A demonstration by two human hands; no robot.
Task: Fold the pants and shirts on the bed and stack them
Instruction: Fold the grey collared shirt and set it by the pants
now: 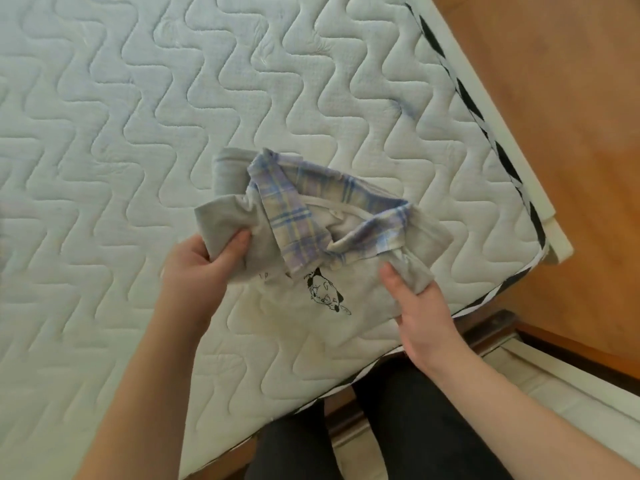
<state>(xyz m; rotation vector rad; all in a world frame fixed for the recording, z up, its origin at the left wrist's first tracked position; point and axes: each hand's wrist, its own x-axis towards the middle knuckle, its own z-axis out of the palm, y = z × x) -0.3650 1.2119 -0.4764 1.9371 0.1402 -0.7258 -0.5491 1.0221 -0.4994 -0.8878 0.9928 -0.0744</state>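
Observation:
A small grey shirt (pixel 360 289) with a blue and yellow plaid collar and a black animal print on its chest hangs just above the near corner of the bed. My left hand (pixel 197 268) pinches the shirt's left shoulder, thumb on top of the cloth. My right hand (pixel 422 313) grips the right shoulder, where the fabric bunches between thumb and fingers. The collar is rumpled and stands up. The lower part of the shirt is folded behind and hidden. No pants are in view.
The white quilted mattress (pixel 138 133) fills most of the view. Its black-and-white edge (pixel 485 126) runs along the right, beside a white bed frame (pixel 530 188). Wooden floor (pixel 571 81) lies to the right. My dark trouser legs (pixel 398 427) stand at the bed's near edge.

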